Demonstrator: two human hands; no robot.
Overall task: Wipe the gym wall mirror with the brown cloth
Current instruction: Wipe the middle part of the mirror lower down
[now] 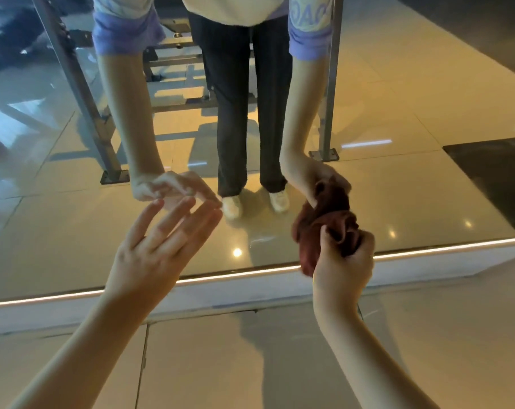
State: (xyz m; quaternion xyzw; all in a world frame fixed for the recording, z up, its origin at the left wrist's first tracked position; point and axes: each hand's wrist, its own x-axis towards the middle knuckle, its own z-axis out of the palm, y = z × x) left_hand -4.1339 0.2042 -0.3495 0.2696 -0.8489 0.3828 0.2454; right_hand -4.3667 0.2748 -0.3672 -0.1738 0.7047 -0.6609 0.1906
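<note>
Lying bunched ahead of the right hand (343, 261), grip closed round it, the brown cloth (324, 228) is held close to the lower edge of the mirror (398, 113), left hand (162, 240) spread, empty.

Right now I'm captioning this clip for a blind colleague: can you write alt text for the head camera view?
A person's right hand holds a bunched brown cloth against the lower part of a wall mirror, while the open left hand reaches toward the glass. The mirror reflects dark trousers, pale shoes and a metal frame on shiny floor tiles.
</note>
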